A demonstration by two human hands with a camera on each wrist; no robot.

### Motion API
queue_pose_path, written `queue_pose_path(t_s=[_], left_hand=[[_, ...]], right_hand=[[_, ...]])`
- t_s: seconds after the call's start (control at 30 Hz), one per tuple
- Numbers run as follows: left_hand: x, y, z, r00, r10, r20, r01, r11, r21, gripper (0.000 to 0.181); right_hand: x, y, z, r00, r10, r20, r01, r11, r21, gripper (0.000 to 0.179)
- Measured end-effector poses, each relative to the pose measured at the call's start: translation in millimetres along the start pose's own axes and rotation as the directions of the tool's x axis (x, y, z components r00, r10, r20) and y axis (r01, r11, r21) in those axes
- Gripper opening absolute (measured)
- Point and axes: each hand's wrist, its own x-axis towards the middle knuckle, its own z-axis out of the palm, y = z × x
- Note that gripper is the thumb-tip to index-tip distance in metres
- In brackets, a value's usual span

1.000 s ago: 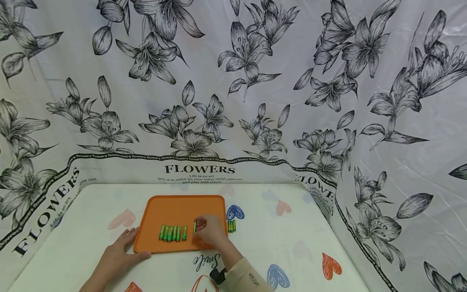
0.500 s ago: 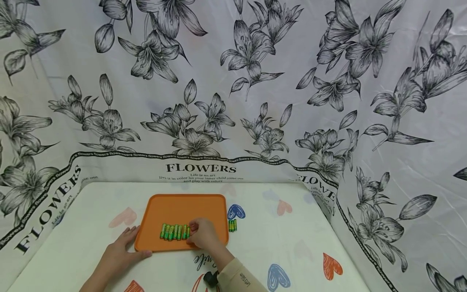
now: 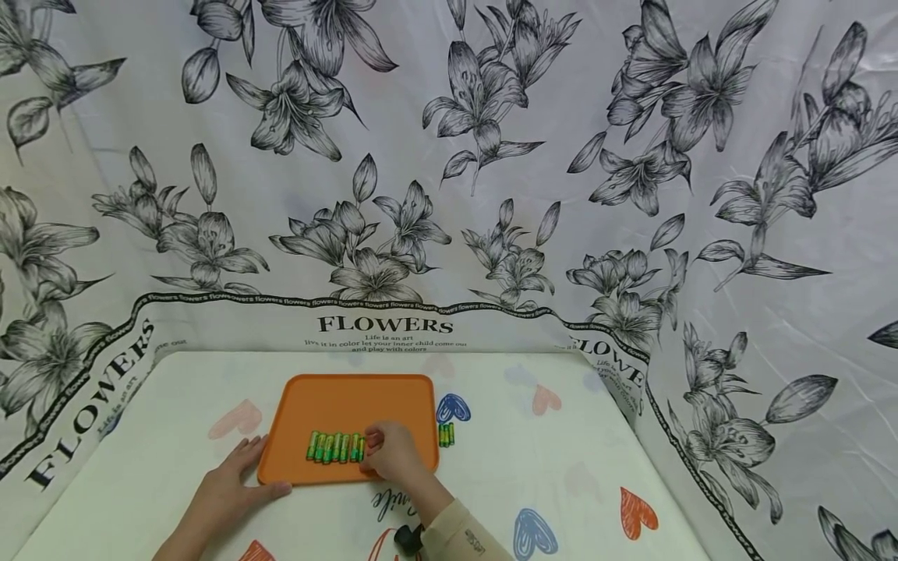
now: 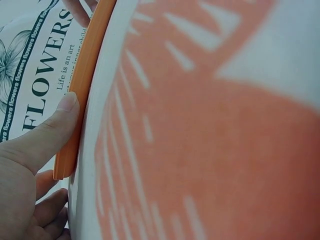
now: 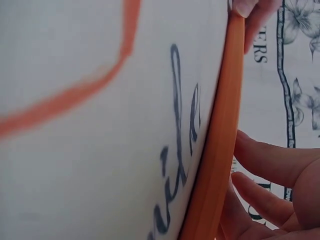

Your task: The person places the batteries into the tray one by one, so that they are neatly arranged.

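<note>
An orange tray (image 3: 358,397) lies on the table, with several green batteries (image 3: 327,448) side by side in a row on it. My left hand (image 3: 231,483) grips the tray's near left corner. In the left wrist view its thumb (image 4: 65,107) lies against the front wall and the other fingers are round the corner. Over the tray, my right hand (image 3: 394,454) pinches a battery (image 3: 362,448) at the right end of the row; its fingertips partly cover it. The right wrist view shows thumb and fingers (image 5: 260,155) behind the tray wall, the battery hidden there.
Just outside the tray's right edge, 3 more green batteries (image 3: 446,435) stand together on the white tablecloth (image 3: 575,436) printed with hearts. A flower-printed curtain (image 3: 505,327) rises behind and beside the table.
My right hand has moved left across the tray, bringing the battery from a spot apart to the right end of the row. My left hand has stayed at the corner.
</note>
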Motion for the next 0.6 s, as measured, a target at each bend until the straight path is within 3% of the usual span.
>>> queue_pose_path(t_s=[0.23, 0.4, 0.6], left_hand=[[1.4, -4.0, 3.3, 1.0, -0.016, 0.012, 0.016, 1.0, 0.002, 0.117], [3.2, -5.9, 4.2, 1.0, -0.018, 0.004, 0.018, 1.0, 0.007, 0.119], [-0.4, -4.6, 3.5, 1.0, 0.002, -0.012, -0.002, 1.0, 0.015, 0.118]], right_hand=[[0.7, 13, -25, 0.999, -0.018, -0.049, 0.015, 0.998, -0.054, 0.061], [4.2, 26, -60, 0.993, -0.043, -0.114, 0.033, 0.995, -0.094, 0.074], [7.9, 45, -102, 0.983, -0.026, -0.18, 0.01, 0.996, -0.09, 0.071]])
